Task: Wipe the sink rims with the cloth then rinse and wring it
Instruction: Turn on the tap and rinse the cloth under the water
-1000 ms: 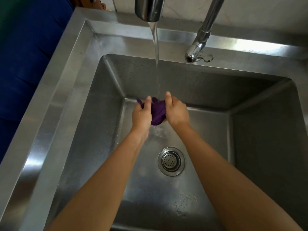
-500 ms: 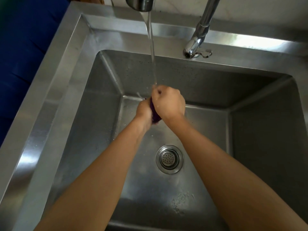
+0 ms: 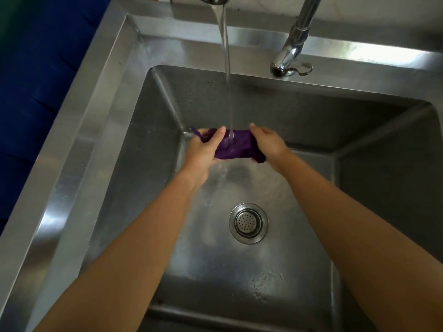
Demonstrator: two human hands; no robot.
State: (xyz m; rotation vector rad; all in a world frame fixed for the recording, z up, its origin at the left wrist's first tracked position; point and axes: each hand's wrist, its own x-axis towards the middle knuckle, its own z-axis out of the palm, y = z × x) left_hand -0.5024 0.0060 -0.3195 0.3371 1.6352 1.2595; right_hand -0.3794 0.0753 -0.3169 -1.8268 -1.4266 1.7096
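Head view, contents listed by size.

1. Sink (image 3: 79, 130): steel, with a deep square bowl and broad flat rims on the left and far sides. The bowl floor is wet.
2. Blue surface (image 3: 36, 80): lies beyond the left rim. What it is cannot be told.
3. Tap (image 3: 297, 39): its base is on the far rim, right of centre. The spout reaches out of the top of the picture.
4. Cloth (image 3: 236, 147): purple and soaked, held above the far part of the bowl floor and clear of the steel. It is stretched into a short band with its long axis running left to right. A thin tail sticks out at the far left end, and a corner hangs down at the near right end.
5. Left hand (image 3: 203, 152): grips the left end of the cloth, fingers curled under and thumb laid over the top.
6. Right hand (image 3: 268, 142): grips the right end in the same way. Neither hand is nearer to the cloth; each has one end and the cloth spans the gap between them.
7. Drain (image 3: 248, 223): a round strainer in the bowl floor, nearer than the hands and uncovered.
8. Water stream (image 3: 226, 68): falls from the spout onto the middle of the cloth, between the two thumbs.

Judgement: rinsing is under way and wringing is not yet done. With a hand at each end of the left-to-right axis, the twist can be made about that line with no change of grip.
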